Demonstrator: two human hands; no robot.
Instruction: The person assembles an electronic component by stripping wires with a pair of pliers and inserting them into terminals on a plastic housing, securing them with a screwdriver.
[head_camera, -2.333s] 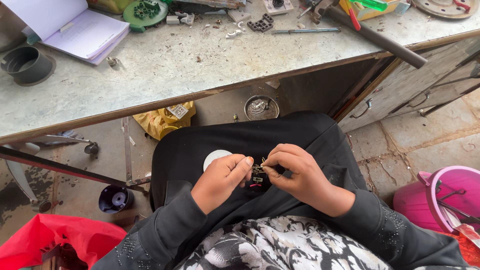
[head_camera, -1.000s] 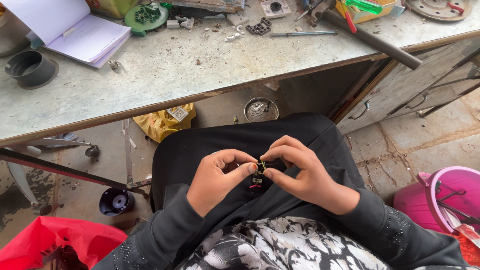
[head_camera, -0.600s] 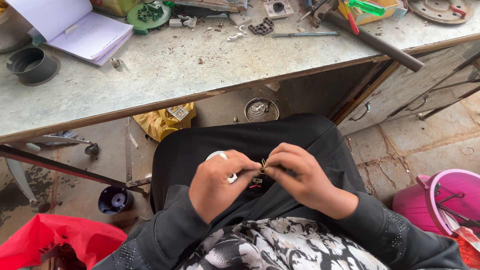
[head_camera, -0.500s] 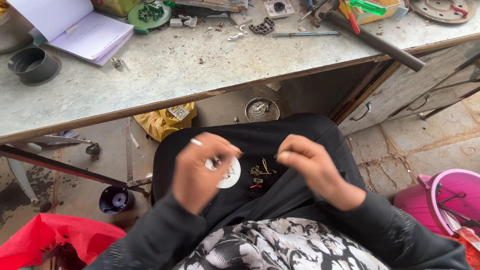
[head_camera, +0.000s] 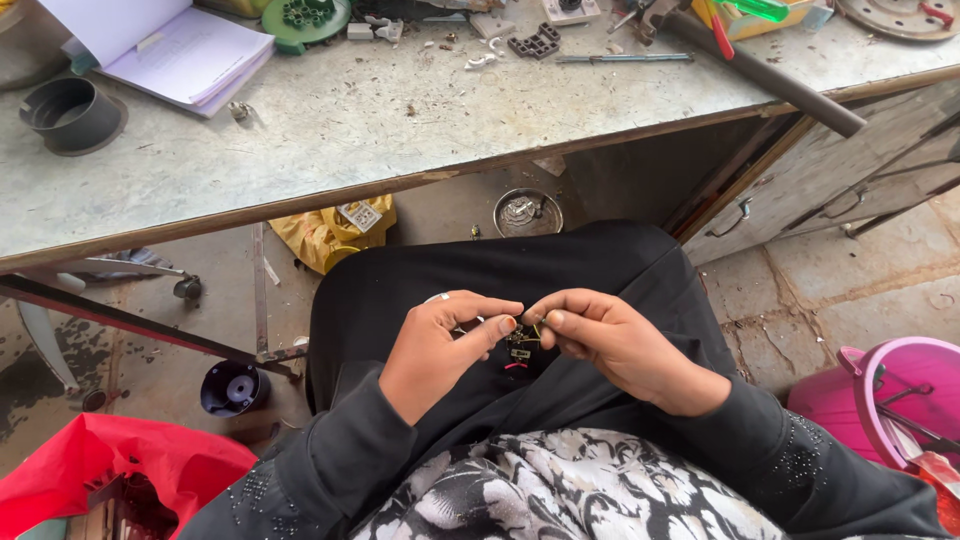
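At the centre of the frame, over the lap, the left hand (head_camera: 440, 345) and right hand (head_camera: 610, 340) meet fingertip to fingertip, both pinched narrowly on one small wired electronic part (head_camera: 520, 345). To my eye the work goes best with the part kept steady and low over the black cloth, wires eased gently. Counted: two hands, one part, one open notebook (head_camera: 170, 50) upper left, one pink bucket (head_camera: 890, 395) lower right.
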